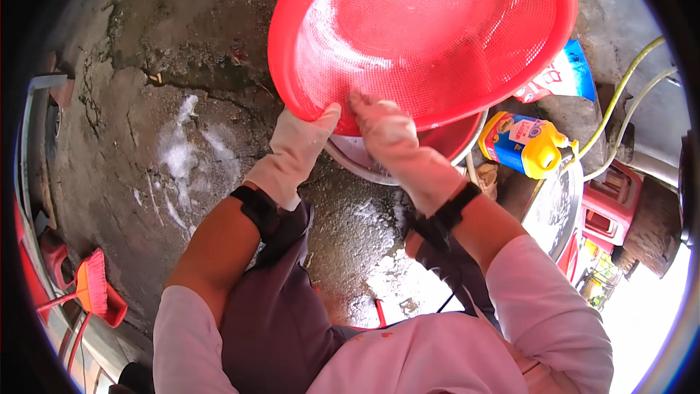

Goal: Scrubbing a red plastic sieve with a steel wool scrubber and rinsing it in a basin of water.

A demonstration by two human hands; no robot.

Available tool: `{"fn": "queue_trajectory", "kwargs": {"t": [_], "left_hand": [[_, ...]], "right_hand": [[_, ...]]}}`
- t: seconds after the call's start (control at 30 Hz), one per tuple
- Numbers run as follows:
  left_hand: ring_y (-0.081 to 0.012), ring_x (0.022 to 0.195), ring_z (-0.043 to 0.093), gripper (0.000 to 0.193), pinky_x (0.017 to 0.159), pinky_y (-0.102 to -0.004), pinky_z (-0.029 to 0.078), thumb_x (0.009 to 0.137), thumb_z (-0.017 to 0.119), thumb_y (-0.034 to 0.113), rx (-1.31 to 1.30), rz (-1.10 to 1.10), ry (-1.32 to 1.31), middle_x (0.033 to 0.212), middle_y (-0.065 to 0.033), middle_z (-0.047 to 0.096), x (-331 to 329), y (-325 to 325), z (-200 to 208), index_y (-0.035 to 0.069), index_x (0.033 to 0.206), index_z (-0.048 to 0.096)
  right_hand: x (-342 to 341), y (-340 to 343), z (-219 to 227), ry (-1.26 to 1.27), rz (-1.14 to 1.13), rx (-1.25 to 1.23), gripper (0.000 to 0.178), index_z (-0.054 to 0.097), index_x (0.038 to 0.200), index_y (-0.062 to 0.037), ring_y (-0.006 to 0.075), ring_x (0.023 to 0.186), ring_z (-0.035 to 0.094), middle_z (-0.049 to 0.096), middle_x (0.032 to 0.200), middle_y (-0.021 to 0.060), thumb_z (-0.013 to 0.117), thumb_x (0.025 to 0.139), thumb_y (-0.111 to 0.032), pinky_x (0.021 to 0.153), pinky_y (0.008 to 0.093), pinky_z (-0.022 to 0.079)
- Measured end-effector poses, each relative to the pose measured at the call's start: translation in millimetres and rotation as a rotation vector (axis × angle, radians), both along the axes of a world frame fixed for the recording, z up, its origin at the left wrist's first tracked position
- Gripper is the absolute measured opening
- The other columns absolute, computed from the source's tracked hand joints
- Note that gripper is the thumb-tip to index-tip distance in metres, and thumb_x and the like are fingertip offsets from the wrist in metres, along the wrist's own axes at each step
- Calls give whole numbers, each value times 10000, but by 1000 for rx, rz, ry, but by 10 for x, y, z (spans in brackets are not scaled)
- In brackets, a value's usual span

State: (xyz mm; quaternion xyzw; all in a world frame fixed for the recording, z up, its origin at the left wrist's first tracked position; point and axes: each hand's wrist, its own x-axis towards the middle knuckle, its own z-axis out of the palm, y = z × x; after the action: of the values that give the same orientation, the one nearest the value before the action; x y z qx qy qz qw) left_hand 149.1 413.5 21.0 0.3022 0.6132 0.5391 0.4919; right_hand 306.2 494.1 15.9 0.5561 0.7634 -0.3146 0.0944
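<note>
A large round red mesh basket (423, 36) is tilted up in front of me, its inside facing me. My left hand (305, 135), in a pale rubber glove, is closed on the basket's near rim, thumb on top; its other fingers are hidden. My right hand (386, 128), gloved alike, presses bunched fingers against the mesh just inside the rim. Whether anything lies under those fingers is hidden. Below the basket, partly covered by it and my right glove, stands a round tub (368, 169) with a pale rim, a red wall and whitish liquid.
To the right are a yellow-and-blue bottle (521, 144), a blue-and-white packet (565, 76), a yellowish hose (620, 95) and a pink stool (611, 203). White foam (179, 149) lies on the wet, cracked concrete floor (124, 175). An orange-red broom (93, 284) is at the left.
</note>
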Motion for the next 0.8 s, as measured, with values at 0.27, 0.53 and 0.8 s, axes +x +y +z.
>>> {"fn": "queue_trajectory", "kwargs": {"t": [0.27, 0.53, 0.8], "left_hand": [[-187, 961, 674, 335, 843, -324, 513, 881, 721, 151, 26, 40, -34, 1070, -118, 712, -51, -60, -2, -29, 1151, 637], [-160, 959, 637, 317, 839, -316, 517, 891, 709, 91, -31, -37, -71, 1101, -74, 677, -74, -45, -32, -17, 1176, 619], [-154, 955, 631, 331, 836, -305, 518, 879, 719, 73, -50, -110, -35, 1081, -73, 674, 34, 137, 135, -18, 1181, 616]], "right_hand": [[-326, -174, 245, -23, -116, 22, 390, 630, 1111, -94, 365, 951, 643, 651, 1018, 185, 450, 1011, -425, 847, 431, 515], [-245, 108, 133, -63, 133, 213, 349, 543, 1291, -137, 353, 987, 640, 642, 1043, 170, 416, 1013, -304, 802, 464, 528], [-60, 306, -21, -80, 153, 199, 375, 460, 1379, -162, 354, 1004, 619, 593, 1129, 167, 423, 1010, -213, 834, 421, 545]]}}
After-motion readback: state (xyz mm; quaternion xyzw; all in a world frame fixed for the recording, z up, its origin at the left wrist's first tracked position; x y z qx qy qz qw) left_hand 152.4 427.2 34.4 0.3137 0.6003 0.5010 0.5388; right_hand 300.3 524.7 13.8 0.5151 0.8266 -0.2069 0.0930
